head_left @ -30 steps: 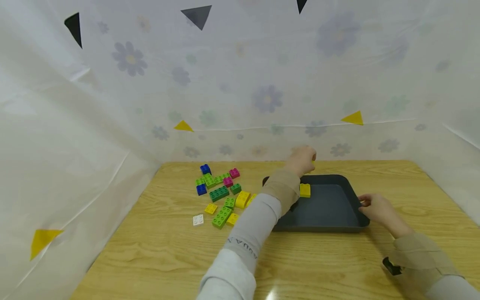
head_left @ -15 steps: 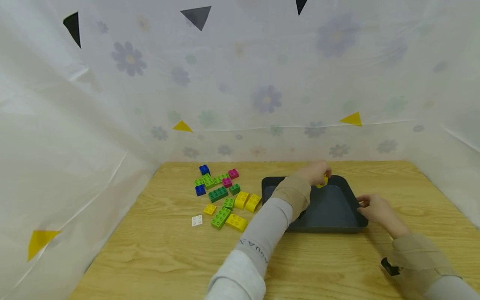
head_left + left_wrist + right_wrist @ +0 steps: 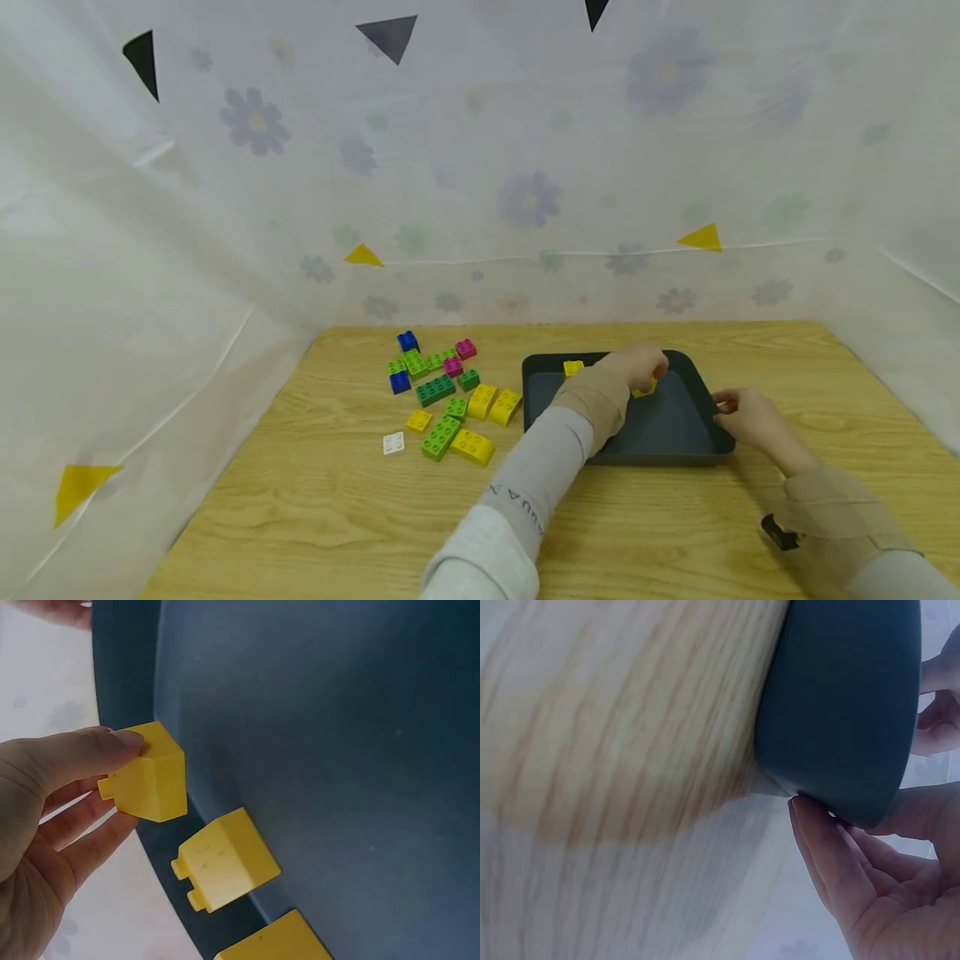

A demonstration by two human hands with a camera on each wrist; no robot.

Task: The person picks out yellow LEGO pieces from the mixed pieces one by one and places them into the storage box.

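1. Two-handedly working: pinching a yellow block (image 3: 154,776) between thumb and fingers of the left hand (image 3: 636,365), over the tray (image 3: 671,425) near its far edge; gripping the tray's right edge with the right hand (image 3: 752,418).
2. Seemingly only getting started: showing two other blocks (image 3: 229,859) inside, along the far edge.
3. Leaving four yellow (image 3: 472,447), plus green (image 3: 437,389), blue (image 3: 400,382), pink (image 3: 466,348) and white (image 3: 393,442), lying between tray and left edge of the surface (image 3: 300,508).

Over the tray (image 3: 675,429), held at its right end by the right grip (image 3: 750,417), a yellow block (image 3: 645,388) is held by the left grip (image 3: 636,364).
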